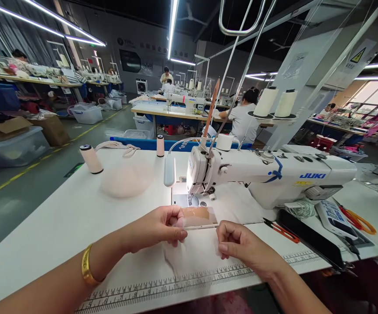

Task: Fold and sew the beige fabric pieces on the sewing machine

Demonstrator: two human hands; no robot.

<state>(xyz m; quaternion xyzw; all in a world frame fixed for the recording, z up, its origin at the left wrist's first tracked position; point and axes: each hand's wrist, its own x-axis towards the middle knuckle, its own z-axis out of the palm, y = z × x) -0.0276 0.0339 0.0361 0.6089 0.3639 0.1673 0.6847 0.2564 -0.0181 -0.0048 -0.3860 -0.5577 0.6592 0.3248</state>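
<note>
A thin, sheer white piece of fabric (194, 250) stretches between my two hands, in front of the white sewing machine (238, 170). My left hand (163, 226) pinches its left side between thumb and fingers, just below the needle plate (184, 200). At its right side my right hand (241, 244) is closed on it in a similar pinch. The fabric's lower part hangs over the printed ruler (163, 290) along the table's front edge. More pale cloth (238, 203) lies flat under the machine's arm.
A sheer beige fabric heap (126, 179) and thread cones (91, 159) (160, 146) sit on the left of the table. At the right lie orange-handled snips (282, 231), a black phone (310, 240) and orange scissors (359, 218). Other people work at machines behind.
</note>
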